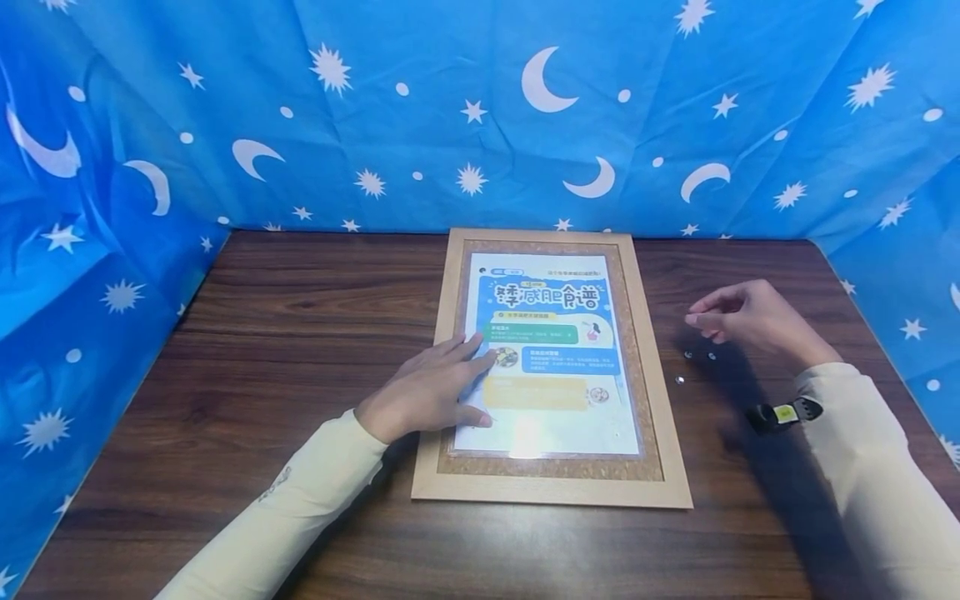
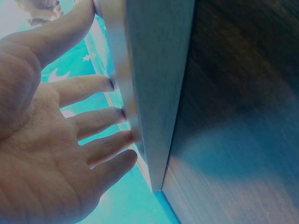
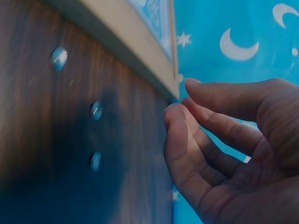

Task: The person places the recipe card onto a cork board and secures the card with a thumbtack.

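A person's two bare hands work over a dark wood-grain surface [image 1: 300, 283], seen from the head camera. The left hand [image 1: 427, 390] enters from the lower left of the frame and lies palm down, fingers straight and spread, reaching across the left edge of a printed sheet [image 1: 551, 358]. The left wrist view shows the same fingers fanned apart, thumb held wide. The right hand [image 1: 753, 321], at right of centre, is raised above the surface, its fingers bent and its thumb and forefinger tips close together; whether anything tiny sits between them cannot be told.

The sheet, with a blue heading and coloured text boxes, lies near the middle of the frame on a cork board [image 1: 555, 468] with a pale wooden border [image 1: 551, 492]. A glare spot shows near the sheet's bottom edge. Three small shiny pieces [image 1: 679, 380] lie apart from one another on the surface, right of the board and below the right hand.

Cream sleeves [image 1: 862, 450] cover both arms; a black strap [image 1: 783, 414] shows at the right wrist. Blue cloth [image 1: 442, 100] printed with white moons, stars and dots hangs behind and at both sides.
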Demonstrator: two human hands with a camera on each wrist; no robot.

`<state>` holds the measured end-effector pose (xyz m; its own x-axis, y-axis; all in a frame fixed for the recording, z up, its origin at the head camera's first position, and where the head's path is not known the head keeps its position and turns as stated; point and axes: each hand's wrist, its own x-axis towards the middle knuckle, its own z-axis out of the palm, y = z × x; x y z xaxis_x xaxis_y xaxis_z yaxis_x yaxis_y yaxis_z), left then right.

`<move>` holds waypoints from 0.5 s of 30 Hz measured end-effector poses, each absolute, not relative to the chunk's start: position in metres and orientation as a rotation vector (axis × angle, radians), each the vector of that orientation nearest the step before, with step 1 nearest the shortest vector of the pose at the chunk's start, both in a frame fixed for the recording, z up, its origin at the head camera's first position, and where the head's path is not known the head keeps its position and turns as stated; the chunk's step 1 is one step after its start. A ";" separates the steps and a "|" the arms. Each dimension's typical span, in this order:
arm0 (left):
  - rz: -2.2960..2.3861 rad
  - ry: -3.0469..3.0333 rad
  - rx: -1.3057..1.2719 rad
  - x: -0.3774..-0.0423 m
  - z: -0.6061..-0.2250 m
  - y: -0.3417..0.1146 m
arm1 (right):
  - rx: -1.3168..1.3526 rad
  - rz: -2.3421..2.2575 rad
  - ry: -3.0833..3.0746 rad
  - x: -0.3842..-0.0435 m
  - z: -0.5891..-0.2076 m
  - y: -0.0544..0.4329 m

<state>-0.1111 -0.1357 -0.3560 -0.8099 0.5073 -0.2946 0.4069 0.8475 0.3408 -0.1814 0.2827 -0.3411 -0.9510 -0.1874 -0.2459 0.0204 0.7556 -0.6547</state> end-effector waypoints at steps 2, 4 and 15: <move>0.370 2.648 0.684 -0.111 -0.356 -0.136 | -0.132 -0.980 2.659 -0.179 -0.345 0.290; 0.368 2.650 0.683 -0.111 -0.356 -0.136 | -0.116 -0.977 2.649 -0.176 -0.348 0.296; 0.372 2.649 0.687 -0.112 -0.357 -0.136 | -0.095 -0.962 2.619 -0.165 -0.367 0.312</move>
